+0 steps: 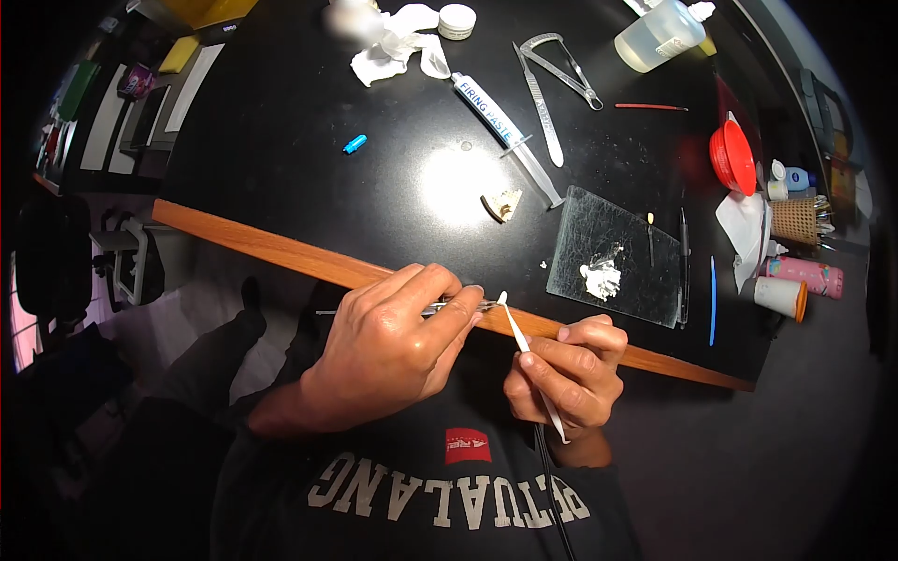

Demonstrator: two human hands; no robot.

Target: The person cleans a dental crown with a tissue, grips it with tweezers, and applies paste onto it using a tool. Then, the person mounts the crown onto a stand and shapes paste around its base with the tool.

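Note:
My left hand (402, 332) is closed around a slim silver metal tool (436, 308), which looks like tweezers; much of it is hidden by the fingers. At the tool's tip is a tiny white piece (503, 297), too small to make out well. Between finger and thumb, my right hand (571, 374) grips a thin white double-ended instrument (516, 330), its upper end touching or very near that piece. Both hands are held at the table's wooden edge. Beyond my right hand lies a scratched glass slab (572, 245) with white paste (601, 279) on it.
On the black table (309, 187) lie a firing paste syringe (496, 123), a metal caliper (543, 117), a blue cap (354, 144), a brown-and-white fragment (502, 206), crumpled tissue (398, 47) and a white jar (456, 21). A red bowl (732, 156) and clear bottle (659, 35) stand right.

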